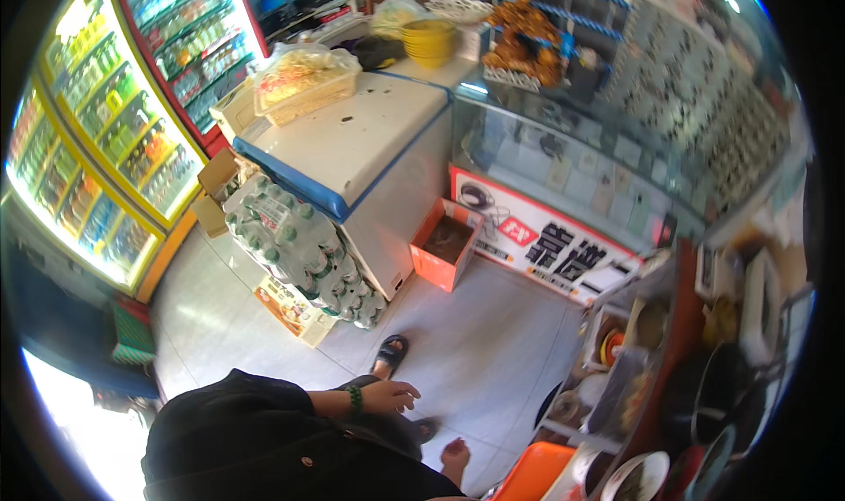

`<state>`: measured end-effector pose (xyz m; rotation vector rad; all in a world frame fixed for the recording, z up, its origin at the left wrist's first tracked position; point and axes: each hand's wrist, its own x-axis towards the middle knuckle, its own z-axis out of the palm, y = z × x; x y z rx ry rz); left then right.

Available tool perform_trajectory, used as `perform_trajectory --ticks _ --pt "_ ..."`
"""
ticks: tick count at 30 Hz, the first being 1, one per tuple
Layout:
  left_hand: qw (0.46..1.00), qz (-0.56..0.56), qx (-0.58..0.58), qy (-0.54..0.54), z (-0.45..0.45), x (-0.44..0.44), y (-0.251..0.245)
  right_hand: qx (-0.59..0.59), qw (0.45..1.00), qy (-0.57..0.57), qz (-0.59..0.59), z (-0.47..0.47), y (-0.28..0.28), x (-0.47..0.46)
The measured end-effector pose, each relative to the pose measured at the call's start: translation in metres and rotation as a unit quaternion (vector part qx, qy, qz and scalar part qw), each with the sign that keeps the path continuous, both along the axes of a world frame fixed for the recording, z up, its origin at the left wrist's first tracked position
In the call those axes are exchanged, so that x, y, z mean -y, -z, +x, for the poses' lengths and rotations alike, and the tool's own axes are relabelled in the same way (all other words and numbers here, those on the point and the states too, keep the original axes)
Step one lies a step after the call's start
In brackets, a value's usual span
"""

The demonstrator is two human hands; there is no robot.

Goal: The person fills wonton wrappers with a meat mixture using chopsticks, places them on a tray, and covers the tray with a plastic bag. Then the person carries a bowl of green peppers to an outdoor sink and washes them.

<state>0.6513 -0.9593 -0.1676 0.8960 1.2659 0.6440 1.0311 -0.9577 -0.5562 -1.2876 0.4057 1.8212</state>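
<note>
My left hand [391,395], with a green bead bracelet at the wrist, hangs over the floor in front of my dark clothes. Its fingers are loosely bent and apart, and nothing is in them. My right hand [455,457] hangs lower in the view, partly curled, too small and blurred to make out its fingers well. Closest to it is an orange plastic tray [536,469] at the right. A black sandal [391,353] on one foot shows on the grey tiled floor [488,349]. Shrink-wrapped packs of bottles [300,244] stand stacked ahead on the left.
A white chest freezer [389,125] bears a plastic tub of food [307,92]. An open orange box [447,244] sits on the floor beside a glass display counter [561,151]. Lit drinks coolers [119,112] line the left. A cluttered shelf [660,369] stands at the right.
</note>
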Motion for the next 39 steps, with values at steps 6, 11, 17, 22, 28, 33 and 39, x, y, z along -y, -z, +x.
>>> perform_trajectory --ticks 6,11,17,22,28,33,39 --pt "0.969 0.211 0.018 -0.131 -0.167 -0.029 -0.113 0.060 0.997 -0.050 -0.002 -0.123 -0.177 -0.114" --pt "0.751 0.372 -0.137 -0.528 -0.471 -0.065 -0.185 0.196 0.965 -0.131 0.116 -0.201 -0.290 -0.214" --pt "0.530 0.091 0.116 -0.835 -0.748 -0.115 -0.201 0.266 0.940 -0.177 0.119 -0.264 -0.339 -0.233" --pt "0.559 0.170 0.202 -0.786 -0.804 -0.145 -0.179 0.194 0.974 -0.115 -0.011 -0.306 -0.341 -0.222" --pt "0.663 0.062 0.326 -0.671 -0.817 -0.151 -0.223 0.187 0.961 -0.200 0.040 -0.356 -0.359 -0.244" --pt "0.589 0.100 0.446 -0.666 -0.736 -0.168 -0.231 0.204 0.943 -0.243 0.101 -0.382 -0.381 -0.296" --pt "0.540 0.084 0.450 -0.706 -0.629 -0.168 -0.229 0.161 0.934 -0.291 0.131 -0.418 -0.390 -0.356"
